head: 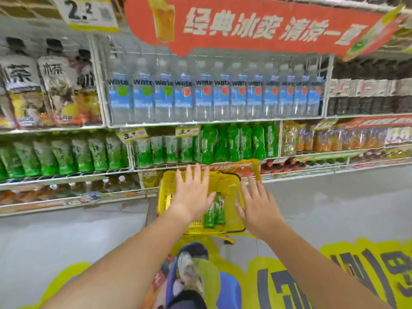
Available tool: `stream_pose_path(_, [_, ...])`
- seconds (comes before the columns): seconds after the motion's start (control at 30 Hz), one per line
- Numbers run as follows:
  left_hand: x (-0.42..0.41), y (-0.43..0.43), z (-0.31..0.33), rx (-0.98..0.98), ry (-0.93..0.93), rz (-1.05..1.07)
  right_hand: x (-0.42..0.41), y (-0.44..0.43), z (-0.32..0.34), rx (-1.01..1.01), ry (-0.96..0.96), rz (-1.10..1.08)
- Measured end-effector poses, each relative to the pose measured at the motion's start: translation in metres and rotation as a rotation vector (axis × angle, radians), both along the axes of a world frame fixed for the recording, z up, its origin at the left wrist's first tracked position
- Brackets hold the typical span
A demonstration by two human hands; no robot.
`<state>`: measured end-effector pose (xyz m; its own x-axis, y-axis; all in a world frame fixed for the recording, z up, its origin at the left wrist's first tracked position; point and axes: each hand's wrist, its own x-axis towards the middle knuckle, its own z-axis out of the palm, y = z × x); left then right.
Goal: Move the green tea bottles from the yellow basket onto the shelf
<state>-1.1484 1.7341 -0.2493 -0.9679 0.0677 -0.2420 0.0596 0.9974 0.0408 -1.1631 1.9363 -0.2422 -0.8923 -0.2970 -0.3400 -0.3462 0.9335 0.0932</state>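
A yellow plastic basket [231, 224] stands on the floor in front of the shelf. Two green tea bottles [215, 211] lie side by side inside it, caps pointing away from me. My left hand [192, 192] hovers over the basket's left half, fingers spread, holding nothing. My right hand [256, 201] hovers at the basket's right rim, also spread and holding nothing. The bottles lie between the two hands, partly hidden by my left thumb. On the shelf [156, 168] straight behind the basket stand rows of matching green tea bottles [165, 150].
Water bottles [211, 97] fill the shelf above, under a red banner [245, 27]. More green tea [64, 157] stands to the left, orange drinks [334, 139] to the right. My foot in a light shoe [189, 273] rests on a yellow floor sticker [334, 275] just behind the basket.
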Motion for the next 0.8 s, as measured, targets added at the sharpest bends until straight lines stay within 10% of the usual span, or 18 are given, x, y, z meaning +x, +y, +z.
stream_pose_path(0.8, [-0.069, 0.061, -0.408, -0.028, -0.536, 0.019, -0.110, 0.028, -0.409, -0.025, -0.460, 0.036])
